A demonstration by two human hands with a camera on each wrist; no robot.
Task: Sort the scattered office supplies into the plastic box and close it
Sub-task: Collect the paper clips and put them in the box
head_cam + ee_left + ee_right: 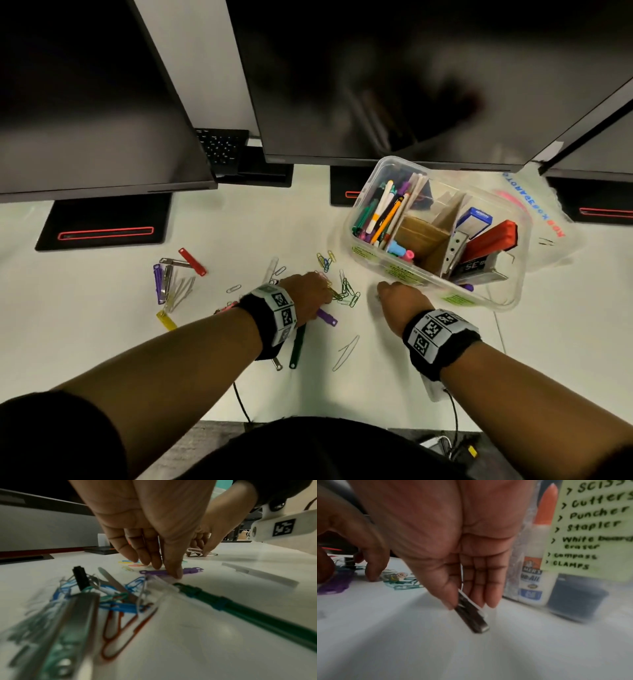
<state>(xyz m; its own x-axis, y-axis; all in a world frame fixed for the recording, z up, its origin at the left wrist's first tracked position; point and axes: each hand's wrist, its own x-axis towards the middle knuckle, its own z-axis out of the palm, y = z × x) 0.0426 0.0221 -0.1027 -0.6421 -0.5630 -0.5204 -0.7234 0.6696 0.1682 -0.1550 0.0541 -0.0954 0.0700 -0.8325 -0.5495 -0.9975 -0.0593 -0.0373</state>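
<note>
The clear plastic box (397, 161) stands open at the right of the white desk, with pens, a stapler and cardboard dividers inside. My left hand (322, 294) is down among coloured paper clips (346, 291). Its thumb and fingertips (175, 573) close on either side of a purple fastener strip (192, 570) that lies flat on the desk. A green fastener (240, 608) lies under that wrist. My right hand (467, 604) is just left of the box's front corner, pinching a dark metal strip (474, 620) that points down at the desk.
More fastener strips (174, 281) and a yellow one (166, 320) lie at the left, and a large wire clip (346, 353) lies between my arms. The box lid (548, 219) lies under the box. Monitors (376, 85) and their stands (102, 222) line the back.
</note>
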